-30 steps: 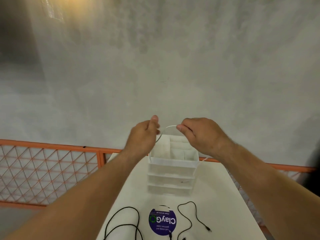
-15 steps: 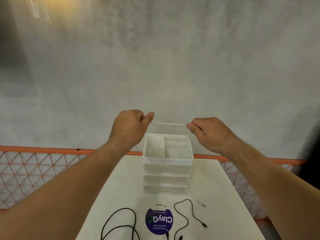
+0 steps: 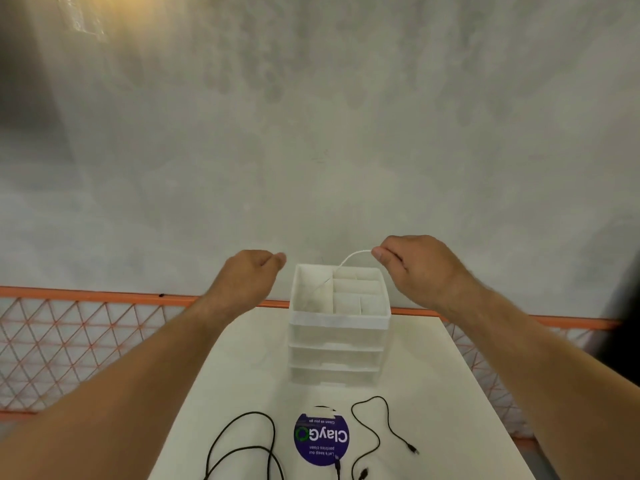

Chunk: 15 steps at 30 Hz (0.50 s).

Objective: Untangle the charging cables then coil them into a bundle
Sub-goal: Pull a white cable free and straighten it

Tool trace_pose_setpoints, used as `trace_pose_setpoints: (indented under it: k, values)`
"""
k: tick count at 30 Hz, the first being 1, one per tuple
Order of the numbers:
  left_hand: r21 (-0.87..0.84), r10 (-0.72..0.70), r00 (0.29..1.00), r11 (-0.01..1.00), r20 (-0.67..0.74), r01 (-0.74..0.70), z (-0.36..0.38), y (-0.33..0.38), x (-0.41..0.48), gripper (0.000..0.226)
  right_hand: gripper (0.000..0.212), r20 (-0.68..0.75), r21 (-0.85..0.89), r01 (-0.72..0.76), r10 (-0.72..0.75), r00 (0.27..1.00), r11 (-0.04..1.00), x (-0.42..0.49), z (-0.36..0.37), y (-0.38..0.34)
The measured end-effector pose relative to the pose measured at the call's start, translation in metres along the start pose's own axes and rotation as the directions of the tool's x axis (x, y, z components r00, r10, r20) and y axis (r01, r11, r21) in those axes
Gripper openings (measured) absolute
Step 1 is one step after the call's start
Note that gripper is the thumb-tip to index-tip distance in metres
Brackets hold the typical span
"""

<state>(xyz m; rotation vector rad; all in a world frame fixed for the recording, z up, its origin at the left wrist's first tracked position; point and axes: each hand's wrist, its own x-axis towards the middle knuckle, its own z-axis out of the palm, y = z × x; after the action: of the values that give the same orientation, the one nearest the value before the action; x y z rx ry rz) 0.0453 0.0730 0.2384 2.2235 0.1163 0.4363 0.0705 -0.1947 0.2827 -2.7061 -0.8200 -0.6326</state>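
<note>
Right hand (image 3: 417,268) pinches the cable (image 3: 351,255) at the box's (image 3: 339,322) one o'clock; left hand (image 3: 249,276) curls at ten, hold unclear to me.

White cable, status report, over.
Right hand pinches white cable, slack trailing into organizer. Left hand curled, grip unclear. Black cables loose on table.

Organizer: we find the drawer organizer (image 3: 337,341) on the table (image 3: 450,393), at its 12 o'clock end.
Sticker: the ClayGo sticker (image 3: 321,439) lies on the table at the organizer's 6 o'clock.
Table cables: the left cable (image 3: 251,413) lies at the sticker's 9 o'clock, the right cable (image 3: 375,397) at its 3 o'clock.
Held cable: the held cable (image 3: 353,253) slants from our right hand (image 3: 412,268) toward 8 o'clock, over the organizer's left top compartment.
Left hand: our left hand (image 3: 247,275) is at the organizer's 10 o'clock.
Behind: the railing (image 3: 104,294), then the wall (image 3: 311,133).
</note>
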Motion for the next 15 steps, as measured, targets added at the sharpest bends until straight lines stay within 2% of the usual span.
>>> trace_pose_setpoints:
  k: [3, 5, 7, 10, 12, 15]
  values:
    - [-0.306, 0.031, 0.992, 0.952, 0.126, 0.009, 0.024, 0.034, -0.013, 0.046, 0.033, 0.051, 0.013, 0.037, -0.037, 0.998, 0.999, 0.005, 0.007, -0.024]
    - [-0.362, 0.036, 0.982, 0.932, 0.186, 0.034, 0.036, 0.052, -0.018, 0.050, 0.034, 0.075, 0.043, 0.026, -0.029, 0.997, 0.999, 0.007, 0.011, -0.032]
    - [-0.358, 0.047, 0.986, 0.934, 0.162, 0.014, 0.041, 0.063, -0.021, 0.051, 0.034, 0.099, 0.070, 0.004, -0.011, 0.995, 0.998, 0.007, 0.011, -0.032]
    - [-0.124, 0.183, 0.982, 0.976, 0.042, -0.177, 0.042, 0.064, -0.017, 0.051, 0.036, 0.114, 0.028, -0.007, 0.004, 0.993, 1.000, 0.005, 0.009, -0.025]
    - [0.063, 0.287, 0.957, 0.955, 0.035, -0.288, 0.039, 0.063, -0.015, 0.055, 0.036, 0.116, -0.038, -0.010, 0.015, 0.993, 0.999, 0.002, 0.008, -0.020]
    - [0.237, 0.341, 0.938, 0.907, 0.067, -0.347, 0.035, 0.063, -0.010, 0.055, 0.036, 0.126, -0.086, -0.008, 0.019, 0.992, 0.996, 0.001, 0.009, -0.015]
